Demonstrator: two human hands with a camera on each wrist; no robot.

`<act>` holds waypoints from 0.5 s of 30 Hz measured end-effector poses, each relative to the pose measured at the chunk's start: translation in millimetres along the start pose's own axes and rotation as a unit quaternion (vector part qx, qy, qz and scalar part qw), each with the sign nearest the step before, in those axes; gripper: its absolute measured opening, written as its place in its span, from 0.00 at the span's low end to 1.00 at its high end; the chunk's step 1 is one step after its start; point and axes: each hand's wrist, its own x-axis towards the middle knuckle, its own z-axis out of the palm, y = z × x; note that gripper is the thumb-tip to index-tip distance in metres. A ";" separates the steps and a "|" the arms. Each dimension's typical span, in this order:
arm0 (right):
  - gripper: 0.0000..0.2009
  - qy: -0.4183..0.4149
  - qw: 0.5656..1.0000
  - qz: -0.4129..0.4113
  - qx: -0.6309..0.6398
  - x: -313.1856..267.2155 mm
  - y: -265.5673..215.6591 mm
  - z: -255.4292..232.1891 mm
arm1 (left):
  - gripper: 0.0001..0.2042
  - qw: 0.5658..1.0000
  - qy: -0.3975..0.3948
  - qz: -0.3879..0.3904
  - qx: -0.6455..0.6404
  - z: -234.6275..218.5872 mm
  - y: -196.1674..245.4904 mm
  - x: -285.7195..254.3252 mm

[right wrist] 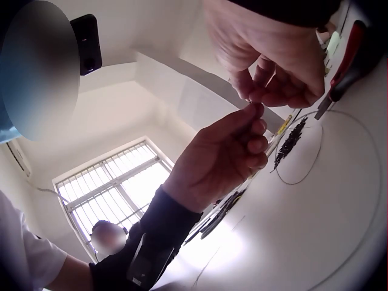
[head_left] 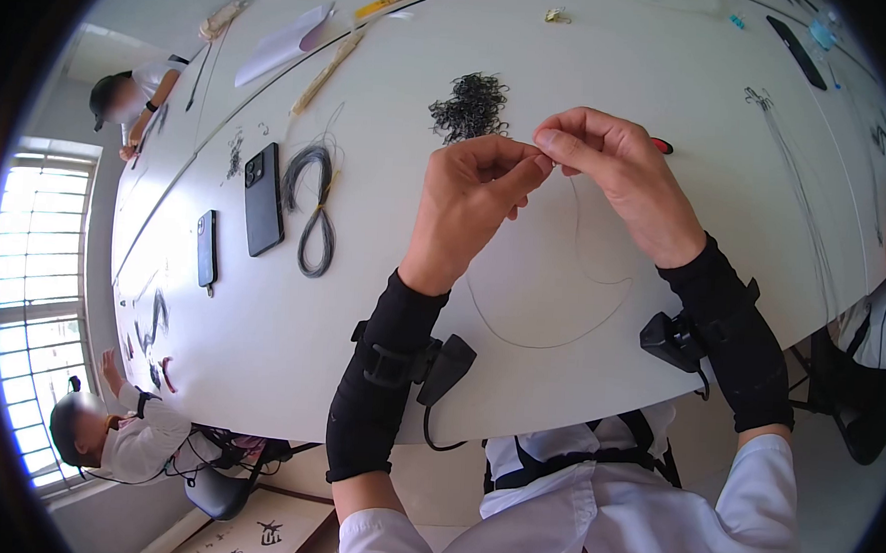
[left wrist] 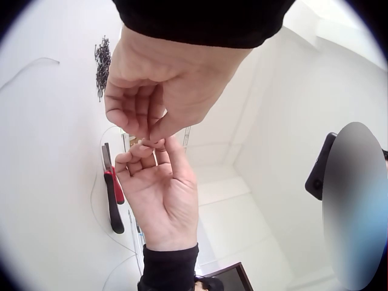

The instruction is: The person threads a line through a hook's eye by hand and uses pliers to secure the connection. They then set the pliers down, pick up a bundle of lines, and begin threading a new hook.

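Observation:
Fingertips of both hands meet above the table in the head view. The left hand (head_left: 475,206) pinches something tiny between thumb and forefinger, too small to make out. Beside it the right hand (head_left: 623,181) has thumb and fingers bent together at the same spot, around the end of a thin line (head_left: 578,224). From the fingers the line loops down over the white table (head_left: 378,373). Just behind the hands lies a pile of small dark hooks (head_left: 472,106). Pliers with red and black handles (left wrist: 114,200) lie past the hands in the left wrist view.
Left of the hands lie a coiled grey line bundle (head_left: 316,210), a large phone (head_left: 264,199) and a smaller phone (head_left: 207,249). Farther back are a pale bundle (head_left: 325,75) and paper (head_left: 283,44). Long strands (head_left: 798,195) lie at right. Other people sit around the table.

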 end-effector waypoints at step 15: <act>0.13 0.006 0.996 -0.059 -0.069 1.0 3.0 1.8 | 0.10 0.999 0.002 0.009 0.048 1.0 8.3 -2.8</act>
